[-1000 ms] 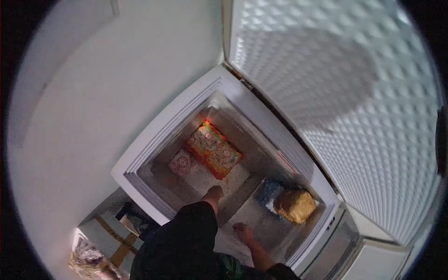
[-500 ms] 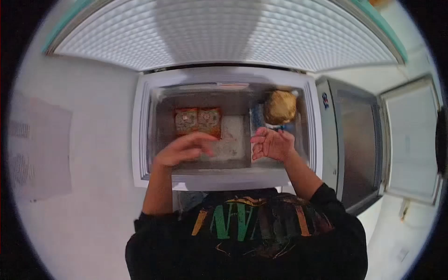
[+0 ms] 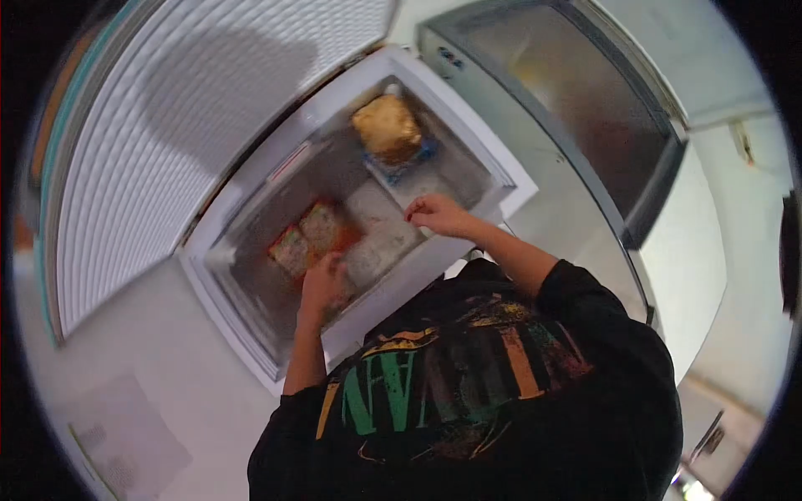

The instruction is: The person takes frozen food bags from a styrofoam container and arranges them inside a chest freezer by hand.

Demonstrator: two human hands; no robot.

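Observation:
Inside the chest freezer (image 3: 493, 179), two red-edged packets (image 3: 321, 227) with pale fronts lie side by side on the floor of the left part. My left hand (image 3: 324, 282) hangs just in front of them, blurred, its fingers loosely apart. Whether it touches a packet I cannot tell. Over the near side of the freezer, my right hand (image 3: 440, 215) has loosely bent fingers with nothing visible in them. Beyond it, a golden-brown wrapped bundle (image 3: 388, 123) rests on a blue-and-white package (image 3: 407, 164) in the right part.
The freezer's raised lid (image 3: 192, 108) stands along the far side. Close by on the right is a grey cabinet with a dark glass door (image 3: 585, 100). A pale sheet (image 3: 134, 434) lies at the lower left. Frost covers the freezer floor.
My view has turned, so the freezer now sits tilted. My left hand has moved lower toward the packets. My right hand has gone from palm-up and spread to loosely bent, away from the bundle.

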